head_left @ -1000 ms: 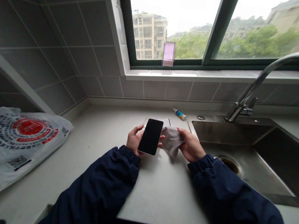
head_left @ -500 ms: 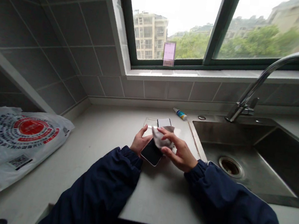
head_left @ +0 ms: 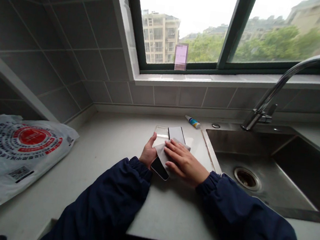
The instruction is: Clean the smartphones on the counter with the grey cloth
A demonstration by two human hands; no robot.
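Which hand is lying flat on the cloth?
The right hand, palm down on the grey cloth over the phone; the left hand stands edge-on beside the phone.

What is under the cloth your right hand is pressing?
A smartphone lies beneath the grey cloth; only its dark lower end shows. The rest is covered by the cloth and right hand.

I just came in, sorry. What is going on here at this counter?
A person holds a smartphone in the left hand while the right hand presses a grey cloth flat over its screen. They are working at a white counter. Just beyond lie a clear plastic sheet and a flat card, with a small tube near the steel sink.
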